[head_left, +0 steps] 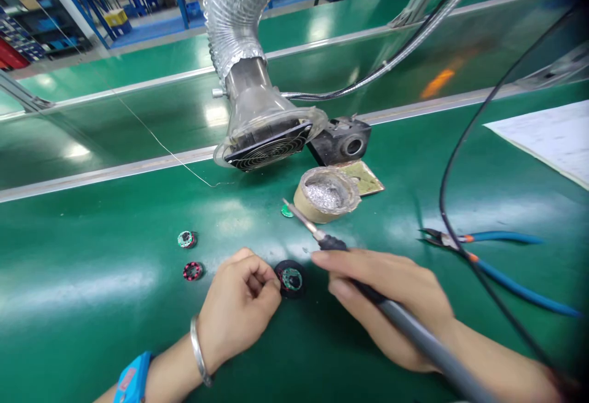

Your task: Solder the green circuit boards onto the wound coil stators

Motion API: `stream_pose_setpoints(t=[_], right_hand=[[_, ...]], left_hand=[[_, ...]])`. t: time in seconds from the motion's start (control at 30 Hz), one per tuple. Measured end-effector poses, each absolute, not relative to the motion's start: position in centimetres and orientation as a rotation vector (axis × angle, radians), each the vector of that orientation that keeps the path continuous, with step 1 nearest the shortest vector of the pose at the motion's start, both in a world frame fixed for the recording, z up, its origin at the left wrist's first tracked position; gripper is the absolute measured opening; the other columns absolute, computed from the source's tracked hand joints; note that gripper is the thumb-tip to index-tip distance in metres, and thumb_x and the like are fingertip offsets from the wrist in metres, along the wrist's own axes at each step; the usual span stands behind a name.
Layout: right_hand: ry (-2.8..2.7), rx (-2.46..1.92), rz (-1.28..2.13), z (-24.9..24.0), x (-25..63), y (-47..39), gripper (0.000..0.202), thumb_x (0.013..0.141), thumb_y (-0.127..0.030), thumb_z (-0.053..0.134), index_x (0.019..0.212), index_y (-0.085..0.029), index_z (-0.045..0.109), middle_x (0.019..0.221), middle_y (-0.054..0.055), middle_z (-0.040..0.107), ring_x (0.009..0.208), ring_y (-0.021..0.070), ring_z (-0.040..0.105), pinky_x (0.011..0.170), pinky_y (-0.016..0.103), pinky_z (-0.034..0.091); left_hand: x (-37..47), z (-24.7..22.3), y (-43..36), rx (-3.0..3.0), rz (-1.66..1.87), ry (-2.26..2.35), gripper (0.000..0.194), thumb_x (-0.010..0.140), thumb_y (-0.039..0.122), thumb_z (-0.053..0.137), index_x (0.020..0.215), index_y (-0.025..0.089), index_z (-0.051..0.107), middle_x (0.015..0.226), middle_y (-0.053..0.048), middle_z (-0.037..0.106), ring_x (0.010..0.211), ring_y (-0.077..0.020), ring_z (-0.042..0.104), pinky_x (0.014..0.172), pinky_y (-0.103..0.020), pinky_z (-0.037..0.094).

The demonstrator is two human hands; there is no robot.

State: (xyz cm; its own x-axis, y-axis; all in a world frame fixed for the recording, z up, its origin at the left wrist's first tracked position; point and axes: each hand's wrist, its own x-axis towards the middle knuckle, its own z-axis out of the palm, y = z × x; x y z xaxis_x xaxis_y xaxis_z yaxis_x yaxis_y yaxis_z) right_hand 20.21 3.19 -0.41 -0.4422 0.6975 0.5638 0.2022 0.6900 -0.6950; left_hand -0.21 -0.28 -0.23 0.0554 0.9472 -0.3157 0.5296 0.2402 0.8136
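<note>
My right hand is wrapped round a soldering iron, its metal tip pointing up and left past the rim of a round pot of silvery solder bits. A small green disc lies just under that tip. With thumb and forefinger pinched, my left hand touches the left edge of a small round coil part with a green circuit board, which sits in a black ring-shaped base. Left of this hand are a similar board-topped coil part and a red and black coil ring.
A fume extractor hood on a silver hose hangs behind the pot. Beside it stands a black soldering-iron holder. Blue-handled pliers lie at right, under a black cable. A thin solder wire dangles at left. Paper lies far right.
</note>
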Motion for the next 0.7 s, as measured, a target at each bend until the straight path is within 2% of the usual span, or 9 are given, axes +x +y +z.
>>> stream_pose_setpoints(t=[0.13,0.23,0.3,0.37,0.43,0.6,0.7], right_hand=[[-2.145,-0.719,0.638,-1.8,18.9,3.1,0.027,0.083,-0.011,0.057,0.109,-0.017,0.058,0.077,0.003,0.063,0.064,0.0144,0.057,0.059,0.028,0.049],[-2.167,-0.726,0.653,-2.3,18.5,2.9,0.026,0.082,-0.009,0.053,0.107,-0.018,0.057,0.075,0.002,0.061,0.065,0.0145,0.057,0.06,0.028,0.049],[-2.135,-0.73,0.667,-2.4,18.5,2.7,0.028,0.081,-0.007,0.052,0.107,-0.018,0.055,0.077,0.002,0.062,0.062,0.0135,0.057,0.058,0.026,0.049],[-2.101,-0.735,0.673,-2.4,18.6,2.7,0.03,0.08,-0.007,0.051,0.108,-0.019,0.053,0.08,0.003,0.064,0.063,0.0135,0.059,0.058,0.025,0.051],[-2.079,-0.737,0.686,-2.3,18.9,2.6,0.033,0.08,-0.006,0.051,0.11,-0.019,0.052,0.085,0.004,0.066,0.067,0.0143,0.062,0.06,0.025,0.052],[-2.037,-0.748,0.776,-1.8,19.4,2.8,0.03,0.08,-0.008,0.05,0.108,-0.019,0.053,0.087,0.004,0.067,0.069,0.013,0.063,0.063,0.024,0.053],[-2.017,-0.727,0.801,-1.8,19.6,3.0,0.031,0.079,-0.006,0.05,0.106,-0.019,0.053,0.088,0.004,0.067,0.071,0.0124,0.063,0.065,0.023,0.053]], left_hand=[[-0.2,-0.1,-0.3,1.41,0.61,1.568,0.011,0.076,0.013,0.052,0.068,0.016,0.059,0.072,0.001,0.051,0.056,-0.008,0.047,0.051,-0.02,0.039],[-0.2,0.0,-0.5,1.431,0.632,1.535,0.01,0.077,0.013,0.052,0.07,0.016,0.058,0.075,0.001,0.051,0.057,-0.0078,0.048,0.051,-0.02,0.04],[-0.3,-0.1,-0.7,1.472,0.659,1.519,0.005,0.078,0.015,0.053,0.079,0.017,0.058,0.083,-0.001,0.052,0.06,-0.008,0.051,0.05,-0.019,0.042],[-0.2,-0.2,-0.9,1.545,0.688,1.48,0.019,0.078,0.016,0.056,0.097,0.019,0.057,0.094,-0.003,0.054,0.066,-0.0091,0.056,0.05,-0.018,0.044],[-0.1,-0.4,-1.0,1.611,0.69,1.451,0.032,0.079,0.017,0.059,0.11,0.02,0.052,0.096,-0.003,0.056,0.068,-0.0099,0.058,0.051,-0.018,0.046],[0.2,-0.4,-1.0,1.649,0.65,1.52,0.02,0.083,0.022,0.059,0.102,0.019,0.056,0.075,0.002,0.058,0.051,-0.0076,0.05,0.046,-0.018,0.042],[0.3,-0.4,-1.1,1.737,0.695,1.525,0.01,0.085,0.02,0.056,0.094,0.02,0.06,0.08,-0.001,0.062,0.06,-0.0094,0.055,0.052,-0.019,0.044]])
